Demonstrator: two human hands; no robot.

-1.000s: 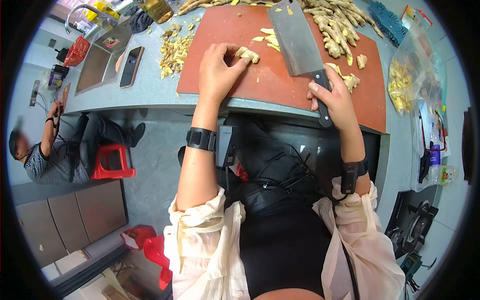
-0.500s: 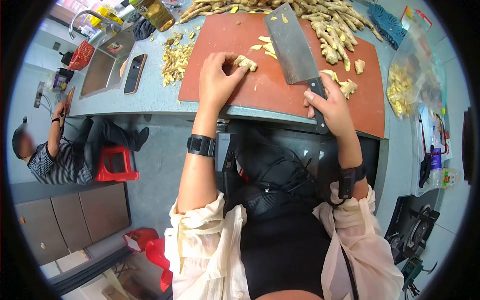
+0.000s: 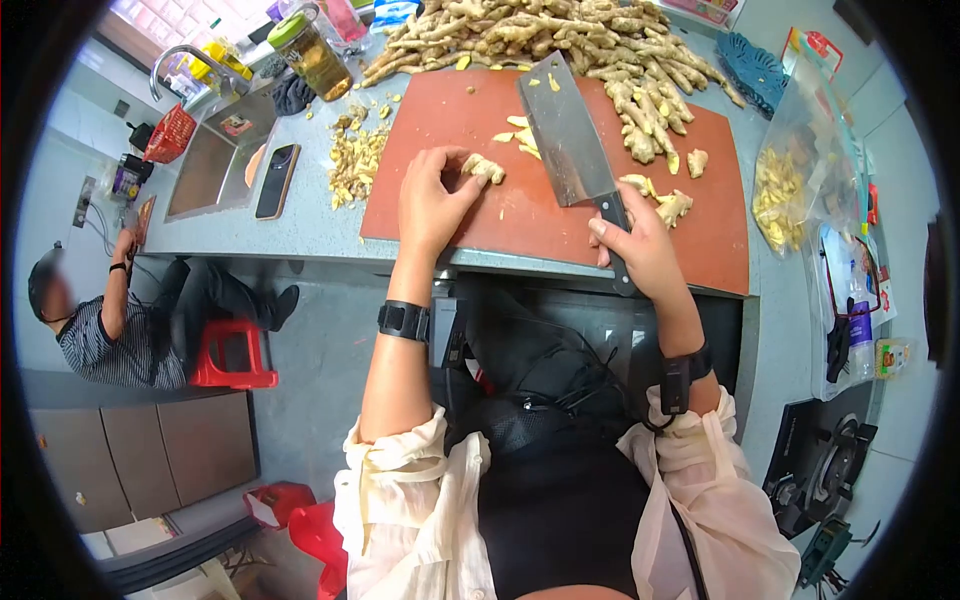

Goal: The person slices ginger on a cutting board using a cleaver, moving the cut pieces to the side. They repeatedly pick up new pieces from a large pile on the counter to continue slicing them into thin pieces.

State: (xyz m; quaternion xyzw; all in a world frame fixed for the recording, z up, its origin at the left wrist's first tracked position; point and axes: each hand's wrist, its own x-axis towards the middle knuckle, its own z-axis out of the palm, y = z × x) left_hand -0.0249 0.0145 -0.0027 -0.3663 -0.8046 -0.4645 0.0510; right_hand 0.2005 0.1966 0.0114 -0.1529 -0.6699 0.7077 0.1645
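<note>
My left hand (image 3: pixel 432 200) pinches a small piece of ginger (image 3: pixel 484 168) against the red-brown cutting board (image 3: pixel 420 115). In my right hand (image 3: pixel 640 245) is the black handle of a cleaver (image 3: pixel 568 130), its broad blade pointing away from me and a few yellow bits stuck near its tip. The blade is apart from the held ginger. Several yellow ginger slices (image 3: pixel 518 136) lie on the board left of the blade. Knobby ginger pieces (image 3: pixel 675 207) rest just beyond my right hand.
A big heap of ginger roots (image 3: pixel 520 35) covers the back of the counter. Ginger scraps (image 3: pixel 357 155), a phone (image 3: pixel 277 182) and a sink (image 3: pixel 215 160) are on the left. A bag of ginger pieces (image 3: pixel 780 195) stands right. A person (image 3: pixel 120 320) sits at far left.
The view has tilted up, so the counter sits lower in the frame and more of the ginger heap shows. Both hands keep their holds on the ginger and the cleaver.
</note>
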